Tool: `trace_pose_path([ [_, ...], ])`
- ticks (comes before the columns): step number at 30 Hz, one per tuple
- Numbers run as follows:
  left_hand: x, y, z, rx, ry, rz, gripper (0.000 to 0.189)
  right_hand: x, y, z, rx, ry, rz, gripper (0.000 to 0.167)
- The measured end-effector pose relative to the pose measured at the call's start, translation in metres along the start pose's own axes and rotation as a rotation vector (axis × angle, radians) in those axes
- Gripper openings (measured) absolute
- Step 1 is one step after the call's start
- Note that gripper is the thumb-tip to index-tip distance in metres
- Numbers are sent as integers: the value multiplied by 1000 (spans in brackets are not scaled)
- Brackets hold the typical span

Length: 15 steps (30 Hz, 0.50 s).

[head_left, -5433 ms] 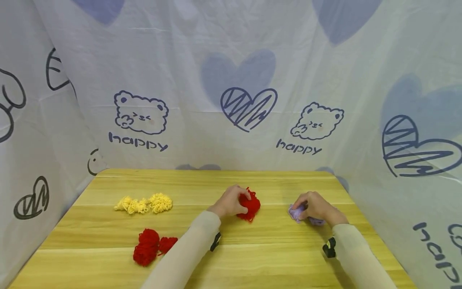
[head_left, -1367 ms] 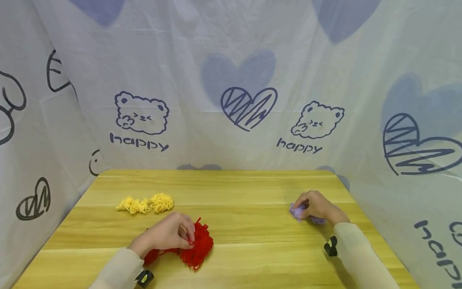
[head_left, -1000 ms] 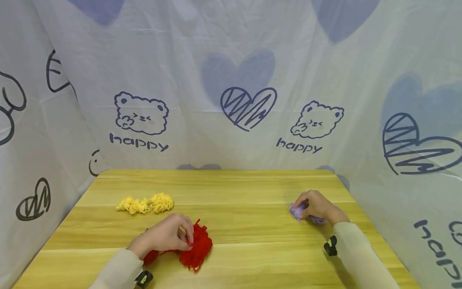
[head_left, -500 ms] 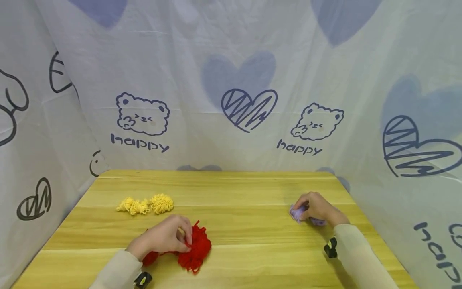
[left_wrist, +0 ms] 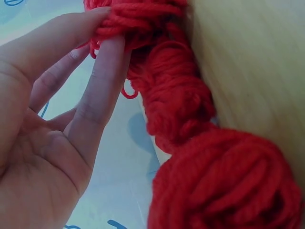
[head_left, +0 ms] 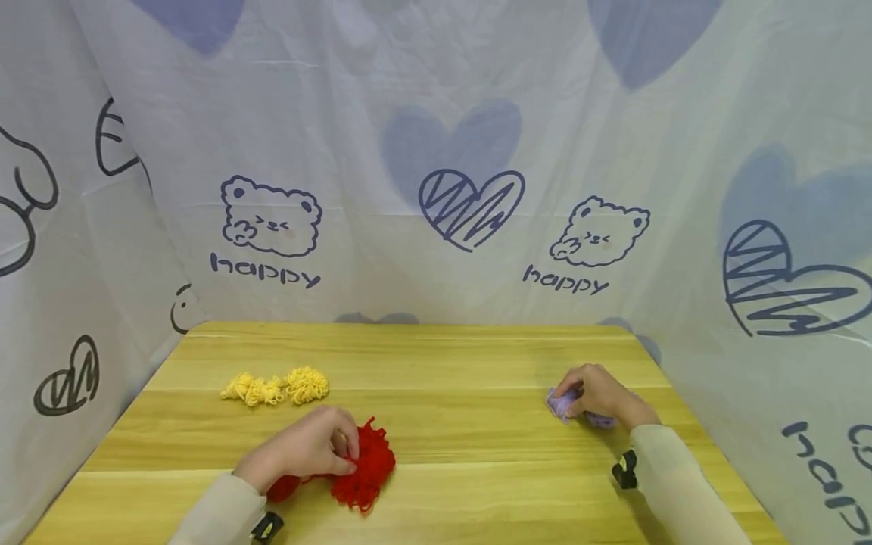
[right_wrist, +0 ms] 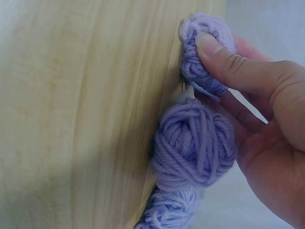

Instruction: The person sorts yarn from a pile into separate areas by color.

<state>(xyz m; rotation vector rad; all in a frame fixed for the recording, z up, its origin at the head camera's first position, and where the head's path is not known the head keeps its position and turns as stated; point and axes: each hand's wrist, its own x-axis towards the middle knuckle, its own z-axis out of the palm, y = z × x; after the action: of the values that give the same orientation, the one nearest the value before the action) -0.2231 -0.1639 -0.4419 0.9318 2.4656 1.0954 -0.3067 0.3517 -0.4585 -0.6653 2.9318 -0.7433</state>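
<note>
My left hand [head_left: 309, 446] pinches a loopy red yarn ball [head_left: 371, 469] at the right end of the red group on the table's near left. In the left wrist view two more red yarn balls, a middle one [left_wrist: 176, 90] and a larger one [left_wrist: 224, 186], line up with the held ball [left_wrist: 147, 19]. My right hand [head_left: 599, 395] holds a small purple yarn ball [head_left: 560, 404] between thumb and fingers. Behind it in the right wrist view sit a rounder purple ball [right_wrist: 195, 143] and a paler one [right_wrist: 171, 210], partly cut off.
Yellow yarn balls [head_left: 272, 387] lie in a row at the back left of the wooden table [head_left: 463, 431]. A white printed cloth [head_left: 368, 257] hangs around the back and sides. Each wrist bears a small black device.
The left hand has brought the red yarn ball from the table's middle leftward and nearer, beside the other red balls. Lately it shifted slightly left. The right hand stays with the purple ball.
</note>
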Motion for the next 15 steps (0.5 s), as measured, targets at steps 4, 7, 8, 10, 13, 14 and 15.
trace_pose_path([
  [4, -2, 0, -2, 13, -1, -7, 13, 1, -2, 0, 7, -3, -3, 25],
  [7, -3, 0, -3, 17, 0, -12, 14, 2, -2, 0, 11, -7, -12, 25],
  [8, -3, 0, -3, 19, 1, -12, 14, 2, -2, 0, 11, -7, -11, 25],
  [10, -3, 0, -3, 23, 3, -13, 15, 2, -2, -1, 8, -8, -14, 25],
  [13, -3, 0, -3, 27, 0, -24, 16, 0, 0, -2, -5, -12, -23, 25],
  [14, -4, 1, -3, 24, -2, -28, 16, 0, 0, -2, -8, -13, -26, 25],
  [15, -4, 1, -3, 21, -4, -32, 16, -1, 1, -3, -11, -16, -32, 25],
])
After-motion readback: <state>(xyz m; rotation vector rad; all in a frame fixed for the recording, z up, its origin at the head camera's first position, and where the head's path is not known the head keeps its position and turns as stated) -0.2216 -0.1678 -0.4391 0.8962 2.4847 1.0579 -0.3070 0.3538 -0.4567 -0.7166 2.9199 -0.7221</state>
